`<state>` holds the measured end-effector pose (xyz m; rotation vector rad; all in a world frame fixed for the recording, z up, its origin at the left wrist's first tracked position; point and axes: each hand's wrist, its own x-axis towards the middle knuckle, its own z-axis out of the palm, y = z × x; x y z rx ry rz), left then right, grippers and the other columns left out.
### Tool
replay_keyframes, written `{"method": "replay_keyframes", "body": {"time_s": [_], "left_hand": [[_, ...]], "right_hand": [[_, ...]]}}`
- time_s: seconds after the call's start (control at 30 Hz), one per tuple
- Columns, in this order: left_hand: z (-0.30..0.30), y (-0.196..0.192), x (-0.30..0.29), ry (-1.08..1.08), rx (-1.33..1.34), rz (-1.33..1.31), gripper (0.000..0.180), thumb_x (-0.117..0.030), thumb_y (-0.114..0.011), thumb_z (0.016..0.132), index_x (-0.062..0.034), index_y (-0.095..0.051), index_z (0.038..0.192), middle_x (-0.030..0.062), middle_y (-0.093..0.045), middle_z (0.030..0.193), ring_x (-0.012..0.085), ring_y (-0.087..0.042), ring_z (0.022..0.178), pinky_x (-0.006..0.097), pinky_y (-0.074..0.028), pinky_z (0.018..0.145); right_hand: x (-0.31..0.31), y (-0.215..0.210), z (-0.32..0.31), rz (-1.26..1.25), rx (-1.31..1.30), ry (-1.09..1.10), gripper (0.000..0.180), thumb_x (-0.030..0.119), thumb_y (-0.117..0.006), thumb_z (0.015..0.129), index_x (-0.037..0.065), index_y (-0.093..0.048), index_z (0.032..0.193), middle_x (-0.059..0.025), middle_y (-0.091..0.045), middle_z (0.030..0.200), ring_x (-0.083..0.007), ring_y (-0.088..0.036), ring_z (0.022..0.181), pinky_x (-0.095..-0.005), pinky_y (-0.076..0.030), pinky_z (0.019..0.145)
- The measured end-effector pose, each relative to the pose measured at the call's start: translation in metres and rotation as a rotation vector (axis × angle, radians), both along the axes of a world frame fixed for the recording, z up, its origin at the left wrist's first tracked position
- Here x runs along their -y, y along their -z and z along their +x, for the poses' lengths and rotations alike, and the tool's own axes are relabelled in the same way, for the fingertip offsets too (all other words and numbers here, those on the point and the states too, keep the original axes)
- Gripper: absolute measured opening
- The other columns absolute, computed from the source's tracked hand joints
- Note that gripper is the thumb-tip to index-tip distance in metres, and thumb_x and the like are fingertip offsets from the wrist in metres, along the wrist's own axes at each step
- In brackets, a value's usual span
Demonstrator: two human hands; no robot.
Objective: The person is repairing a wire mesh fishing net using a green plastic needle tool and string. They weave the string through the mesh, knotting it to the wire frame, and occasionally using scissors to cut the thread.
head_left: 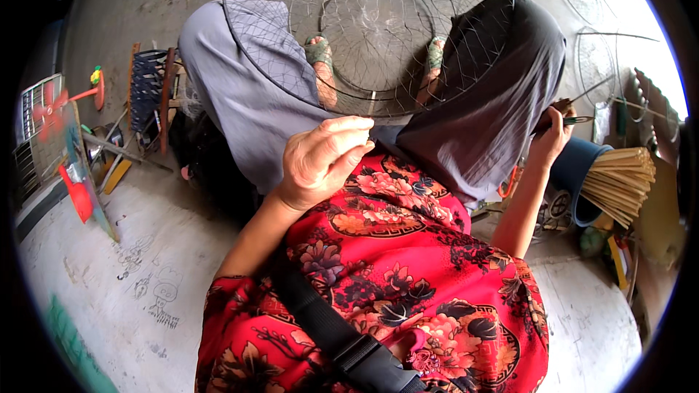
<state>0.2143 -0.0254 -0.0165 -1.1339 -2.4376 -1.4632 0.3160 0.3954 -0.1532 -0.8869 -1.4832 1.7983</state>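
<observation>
A round net cage [375,29] of fine mesh on dark wire hoops lies across my knees and between my legs. My left hand [324,160] is pinched right at its near edge, thumb against forefinger. Whatever lies between those fingertips is too small to tell. Out to the right, beside my knee, my right hand [551,135] is closed around a slim dark green netting needle [579,121], whose slotted tip points right. A brown piece by its fingers is partly hidden. No thread between the hands can be made out.
A blue bucket [575,175] holding a bundle of wooden sticks [619,183] stands at right. More hoop nets [597,62] are beyond it. A low seat with dark webbing [149,87] and a red toy windmill [52,111] are at left. Drawings mark the pale floor [160,291].
</observation>
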Motion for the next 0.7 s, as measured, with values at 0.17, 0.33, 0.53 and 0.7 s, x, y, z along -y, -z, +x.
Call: {"method": "replay_keyframes", "body": {"time_s": [0.17,0.33,0.53,0.7], "left_hand": [[0.004,0.020,0.001,0.042,0.507,0.161,0.025,-0.001,-0.076,0.087,-0.0019,-0.065,0.109,0.0088,-0.073,0.102,0.0106,-0.067,0.074,0.024,-0.055,0.069],[0.003,0.038,-0.013,0.145,0.462,0.231,0.021,-0.003,-0.075,0.088,-0.0022,-0.068,0.108,0.0067,-0.071,0.096,0.0132,-0.068,0.082,0.026,-0.055,0.074],[0.011,0.047,-0.025,0.126,0.641,0.340,0.017,-0.004,-0.072,0.091,-0.0022,-0.068,0.108,0.0041,-0.069,0.094,0.0108,-0.066,0.082,0.026,-0.054,0.072],[0.006,0.053,-0.023,0.156,0.639,0.364,0.013,-0.003,-0.071,0.091,-0.0008,-0.069,0.104,0.0036,-0.070,0.092,0.0094,-0.066,0.080,0.025,-0.055,0.071]], "right_hand": [[0.111,-0.161,-0.018,0.183,0.016,-0.619,0.041,0.004,-0.070,0.084,0.002,-0.058,0.124,-0.0083,-0.062,0.094,-0.0183,-0.060,0.076,-0.0298,-0.049,0.070],[0.163,-0.166,-0.050,0.677,0.223,-1.230,0.038,0.021,-0.078,0.083,0.002,-0.064,0.114,-0.0162,-0.070,0.092,-0.0330,-0.071,0.086,-0.0387,-0.055,0.074],[0.161,-0.156,-0.074,0.789,0.234,-1.443,0.029,0.024,-0.073,0.087,0.006,-0.065,0.109,-0.0171,-0.069,0.082,-0.0370,-0.069,0.077,-0.0427,-0.054,0.067],[0.160,-0.158,-0.079,0.878,0.242,-1.512,0.027,0.023,-0.071,0.087,0.006,-0.064,0.107,-0.0180,-0.066,0.074,-0.0381,-0.067,0.073,-0.0441,-0.053,0.064]]}}
